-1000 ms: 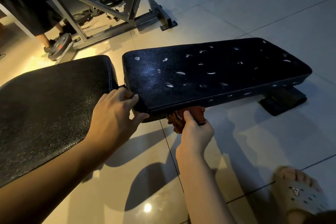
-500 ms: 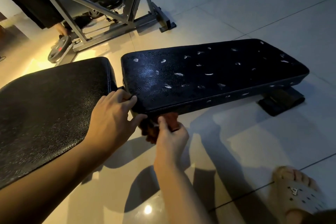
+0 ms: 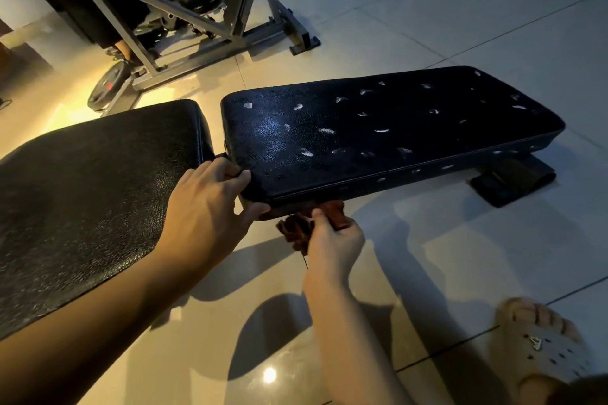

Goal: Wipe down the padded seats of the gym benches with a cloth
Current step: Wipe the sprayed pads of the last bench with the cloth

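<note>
The long pad [image 3: 378, 135] lies flat and low over the floor [image 3: 427, 26], its long axis running from the middle of the view out toward 2 o'clock, the narrow far end pointing that way. It is a thick rounded rectangle of black grained vinyl, shiny where light hits it, pocked with small pale tears across the top and along its side band. At 9 o'clock the wide pad [image 3: 92, 194], also black pebbled vinyl with a rounded edge, sits just beside the long pad's near end, a narrow gap between them.

The left hand [image 3: 207, 207] grips the near corner of the long pad, fingers curled over the top edge and thumb hooked under it. Just at 4 o'clock of it, the right hand [image 3: 335, 240] pinches the cloth [image 3: 296, 232], a crumpled reddish-brown fabric, against the pad's lower edge; part of the cloth hangs below.

A dark block-shaped bench foot [image 3: 513, 179] rests on the glossy pale tiles at 3 o'clock. A grey metal machine frame [image 3: 210, 39] with a round weight plate [image 3: 107, 85] stands at 11 o'clock. A foot in a perforated beige clog [image 3: 539, 348] shows at 5 o'clock.
</note>
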